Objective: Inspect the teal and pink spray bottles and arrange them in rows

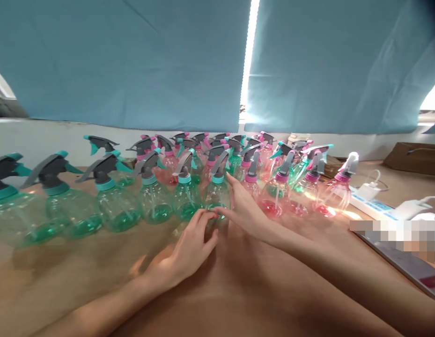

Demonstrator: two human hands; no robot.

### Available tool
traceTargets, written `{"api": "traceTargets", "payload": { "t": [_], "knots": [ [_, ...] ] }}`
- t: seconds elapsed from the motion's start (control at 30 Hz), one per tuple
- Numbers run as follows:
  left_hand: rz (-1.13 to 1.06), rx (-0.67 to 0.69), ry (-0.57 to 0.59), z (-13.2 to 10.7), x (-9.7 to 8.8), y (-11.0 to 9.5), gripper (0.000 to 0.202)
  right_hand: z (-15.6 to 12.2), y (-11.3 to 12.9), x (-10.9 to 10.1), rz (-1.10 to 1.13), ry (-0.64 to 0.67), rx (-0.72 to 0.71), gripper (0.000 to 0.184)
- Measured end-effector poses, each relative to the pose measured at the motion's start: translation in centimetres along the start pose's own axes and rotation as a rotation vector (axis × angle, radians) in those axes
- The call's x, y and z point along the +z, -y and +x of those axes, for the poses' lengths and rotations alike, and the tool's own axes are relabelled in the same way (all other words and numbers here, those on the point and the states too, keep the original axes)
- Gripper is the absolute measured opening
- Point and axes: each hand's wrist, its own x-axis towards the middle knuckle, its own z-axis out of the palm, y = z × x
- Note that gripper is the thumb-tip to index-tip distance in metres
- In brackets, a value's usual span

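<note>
One green bottle (215,191) against right grip (248,211)

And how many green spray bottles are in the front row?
6, left to right: first bottle at the picture's left edge; second bottle, third bottle, fourth bottle and fifth bottle alongside; sixth bottle by the right hand. More stand behind, partly hidden.

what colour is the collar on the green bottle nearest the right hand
The collar on that bottle is turquoise, best seen in the head view.

A clear green spray bottle (216,191), turquoise-collared, stands upright mid-row.
</note>
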Motion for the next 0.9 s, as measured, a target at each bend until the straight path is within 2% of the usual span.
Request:
{"api": "traceTargets", "payload": {
  "t": [0.07,0.2,0.23,0.3,0.37,0.5,0.6,0.77,0.9],
  "knots": [
    [-0.005,0.008,0.023,0.3,0.2,-0.4,0.025,-1.1,0.5,-1.7,0.016,-0.002,0.006,0.067],
    [-0.02,0.02,0.056,1.3,0.8,-1.4,0.02,-2.7,0.9,-5.7,0.011,-0.017,0.078,0.016],
    [-0.024,0.021,0.063,1.6,1.0,-1.7,0.018,-2.9,0.6,-6.5,-0.027,-0.035,0.083,0.012],
    [-0.032,0.018,0.073,2.2,1.4,-2.2,0.016,-3.0,-0.2,-7.6,-0.12,-0.073,0.103,0.014],
    [-0.035,0.01,0.075,2.7,1.8,-2.5,0.015,-2.8,-1.4,-8.0,-0.195,-0.082,0.148,0.025],
    [-0.033,-0.01,0.071,3.1,2.3,-2.8,0.017,-2.2,-3.4,-7.2,-0.224,-0.061,0.19,0.053],
    [-0.028,-0.022,0.057,3.1,2.0,-2.9,0.016,-1.8,-4.1,-6.2,-0.193,-0.013,0.216,0.069],
    [-0.043,-0.055,0.015,3.1,1.2,-3.5,0.014,-1.2,-4.3,-5.0,-0.161,-0.002,0.286,0.074],
    [-0.073,-0.063,0.001,3.2,0.7,-4.1,0.014,-1.5,-4.2,-5.1,-0.19,0.022,0.313,0.072]
  ]
}}
